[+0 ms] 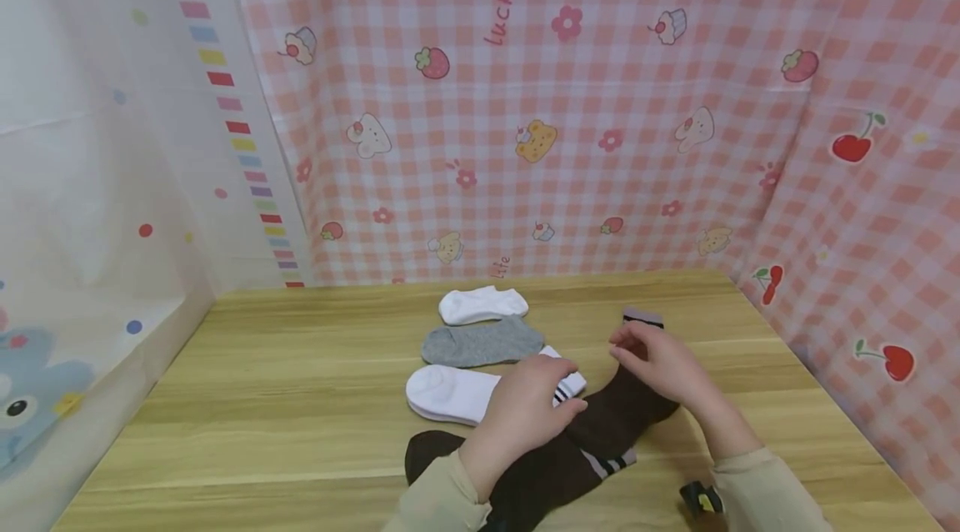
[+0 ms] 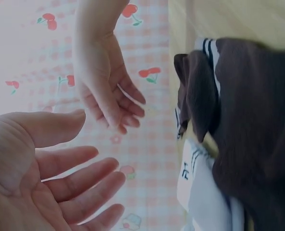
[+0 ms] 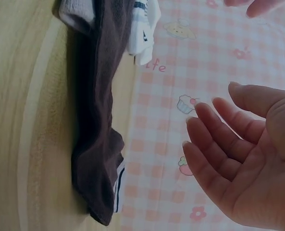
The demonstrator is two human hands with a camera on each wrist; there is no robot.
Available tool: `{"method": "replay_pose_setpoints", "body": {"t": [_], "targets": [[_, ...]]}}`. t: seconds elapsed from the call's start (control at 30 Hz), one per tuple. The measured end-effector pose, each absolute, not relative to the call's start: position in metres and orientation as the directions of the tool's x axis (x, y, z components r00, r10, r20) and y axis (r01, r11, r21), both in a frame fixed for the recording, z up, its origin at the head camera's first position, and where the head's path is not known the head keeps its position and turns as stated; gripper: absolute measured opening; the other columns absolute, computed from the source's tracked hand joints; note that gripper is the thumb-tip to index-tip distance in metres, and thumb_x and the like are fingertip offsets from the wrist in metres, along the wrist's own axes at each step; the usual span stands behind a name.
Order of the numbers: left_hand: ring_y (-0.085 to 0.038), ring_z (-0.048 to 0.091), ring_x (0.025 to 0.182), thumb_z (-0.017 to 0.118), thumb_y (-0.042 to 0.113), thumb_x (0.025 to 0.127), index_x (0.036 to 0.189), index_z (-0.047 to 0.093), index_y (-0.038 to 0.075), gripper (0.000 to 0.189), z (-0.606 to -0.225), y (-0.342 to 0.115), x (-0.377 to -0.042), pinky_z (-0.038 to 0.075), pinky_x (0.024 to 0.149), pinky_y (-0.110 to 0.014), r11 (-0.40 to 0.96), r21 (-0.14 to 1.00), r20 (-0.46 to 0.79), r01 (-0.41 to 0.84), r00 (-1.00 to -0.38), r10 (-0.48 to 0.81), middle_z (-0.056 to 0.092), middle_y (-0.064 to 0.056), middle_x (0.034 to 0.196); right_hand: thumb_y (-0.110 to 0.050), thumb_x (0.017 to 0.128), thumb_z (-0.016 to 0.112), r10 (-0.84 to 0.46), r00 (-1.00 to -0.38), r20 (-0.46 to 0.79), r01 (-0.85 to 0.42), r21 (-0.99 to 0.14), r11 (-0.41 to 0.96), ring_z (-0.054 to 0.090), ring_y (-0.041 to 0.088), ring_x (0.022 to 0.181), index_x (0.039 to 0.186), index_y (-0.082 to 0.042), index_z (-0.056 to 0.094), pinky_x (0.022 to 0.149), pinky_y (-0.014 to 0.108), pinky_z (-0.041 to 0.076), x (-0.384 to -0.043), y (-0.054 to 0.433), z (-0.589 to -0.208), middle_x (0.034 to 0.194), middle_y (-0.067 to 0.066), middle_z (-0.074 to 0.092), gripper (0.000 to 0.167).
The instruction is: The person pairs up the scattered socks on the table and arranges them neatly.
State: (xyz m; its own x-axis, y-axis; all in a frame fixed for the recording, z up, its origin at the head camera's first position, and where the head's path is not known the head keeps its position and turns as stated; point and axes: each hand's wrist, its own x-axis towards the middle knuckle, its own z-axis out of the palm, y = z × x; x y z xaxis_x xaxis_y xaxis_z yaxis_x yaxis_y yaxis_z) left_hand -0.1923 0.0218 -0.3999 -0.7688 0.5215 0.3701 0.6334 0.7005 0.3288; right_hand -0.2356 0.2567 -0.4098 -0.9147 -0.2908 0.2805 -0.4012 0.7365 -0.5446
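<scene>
Two dark brown socks with pale, black-striped cuffs lie crossed at the front of the wooden table: a nearer sock [image 1: 536, 474] and a farther sock [image 1: 611, 419], whose cuff reaches back right. Over them and the striped white sock [image 1: 450, 392] hovers my left hand [image 1: 525, 403], fingers relaxed, holding nothing; the left wrist view shows this hand [image 2: 60, 178] with its palm bare. My right hand [image 1: 656, 361] hangs above the farther sock near its cuff. In the right wrist view its fingers [image 3: 219, 149] curve loosely around nothing, apart from the brown cloth [image 3: 101, 96].
Behind the striped white sock lie a grey sock [image 1: 480, 346] and a short white sock [image 1: 480, 306]. A small black object with a yellow mark [image 1: 701, 499] sits beside the right sleeve. Pink checked cloth [image 1: 465, 98] hangs along the table's back and right edges.
</scene>
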Motion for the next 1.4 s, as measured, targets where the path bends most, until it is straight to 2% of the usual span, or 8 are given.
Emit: {"method": "replay_pose_setpoints", "body": {"t": [0.33, 0.53, 0.63, 0.83, 1.1, 1.4], "targets": [[-0.020, 0.064, 0.087, 0.079, 0.040, 0.081, 0.106, 0.070, 0.014, 0.036, -0.411, 0.038, -0.184, 0.051, 0.067, -0.033, 0.777, 0.166, 0.411, 0.608, -0.759, 0.506, 0.069, -0.002, 0.096, -0.010, 0.094, 0.068, -0.215, -0.925, 0.315, -0.364, -0.563, 0.742, 0.066, 0.030, 0.092, 0.112, 0.004, 0.065, 0.082, 0.049, 0.053, -0.250, 0.270, -0.419, 0.102, 0.013, 0.069, 0.022], [-0.020, 0.063, 0.089, 0.078, 0.044, 0.082, 0.106, 0.069, 0.015, 0.039, -0.412, 0.047, -0.182, 0.050, 0.072, -0.032, 0.804, 0.126, 0.352, 0.581, -0.784, 0.511, 0.067, -0.002, 0.096, -0.010, 0.095, 0.065, -0.198, -0.934, 0.296, -0.339, -0.568, 0.750, 0.065, 0.038, 0.096, 0.115, 0.007, 0.062, 0.082, 0.052, 0.053, -0.259, 0.280, -0.424, 0.105, 0.021, 0.067, 0.026], [-0.020, 0.062, 0.087, 0.079, 0.046, 0.081, 0.103, 0.068, 0.015, 0.040, -0.414, 0.050, -0.182, 0.050, 0.070, -0.031, 0.810, 0.119, 0.335, 0.574, -0.792, 0.511, 0.066, -0.003, 0.095, -0.009, 0.094, 0.066, -0.195, -0.933, 0.302, -0.337, -0.548, 0.765, 0.064, 0.042, 0.100, 0.114, 0.008, 0.063, 0.085, 0.055, 0.051, -0.265, 0.284, -0.426, 0.107, 0.025, 0.067, 0.026], [-0.020, 0.062, 0.084, 0.079, 0.045, 0.080, 0.102, 0.069, 0.013, 0.040, -0.419, 0.055, -0.182, 0.050, 0.065, -0.031, 0.813, 0.164, 0.294, 0.558, -0.815, 0.500, 0.065, -0.005, 0.092, -0.010, 0.094, 0.065, -0.192, -0.939, 0.286, -0.317, -0.501, 0.805, 0.060, 0.046, 0.105, 0.119, 0.010, 0.061, 0.089, 0.058, 0.047, -0.277, 0.290, -0.428, 0.114, 0.029, 0.064, 0.032], [-0.023, 0.062, 0.081, 0.081, 0.039, 0.079, 0.095, 0.069, 0.007, 0.038, -0.426, 0.058, -0.183, 0.051, 0.069, -0.031, 0.822, 0.265, 0.241, 0.504, -0.860, 0.450, 0.064, -0.008, 0.084, -0.008, 0.092, 0.066, -0.198, -0.943, 0.266, -0.306, -0.464, 0.832, 0.057, 0.048, 0.109, 0.123, 0.012, 0.059, 0.090, 0.059, 0.046, -0.289, 0.298, -0.430, 0.119, 0.032, 0.060, 0.037], [-0.021, 0.063, 0.077, 0.082, 0.037, 0.078, 0.095, 0.069, 0.005, 0.039, -0.430, 0.062, -0.186, 0.050, 0.065, -0.031, 0.842, 0.338, 0.143, 0.420, -0.907, 0.395, 0.063, -0.007, 0.080, -0.009, 0.091, 0.069, -0.201, -0.950, 0.238, -0.284, -0.399, 0.872, 0.055, 0.049, 0.110, 0.124, 0.011, 0.058, 0.090, 0.059, 0.045, -0.296, 0.302, -0.436, 0.122, 0.032, 0.058, 0.040]]}}
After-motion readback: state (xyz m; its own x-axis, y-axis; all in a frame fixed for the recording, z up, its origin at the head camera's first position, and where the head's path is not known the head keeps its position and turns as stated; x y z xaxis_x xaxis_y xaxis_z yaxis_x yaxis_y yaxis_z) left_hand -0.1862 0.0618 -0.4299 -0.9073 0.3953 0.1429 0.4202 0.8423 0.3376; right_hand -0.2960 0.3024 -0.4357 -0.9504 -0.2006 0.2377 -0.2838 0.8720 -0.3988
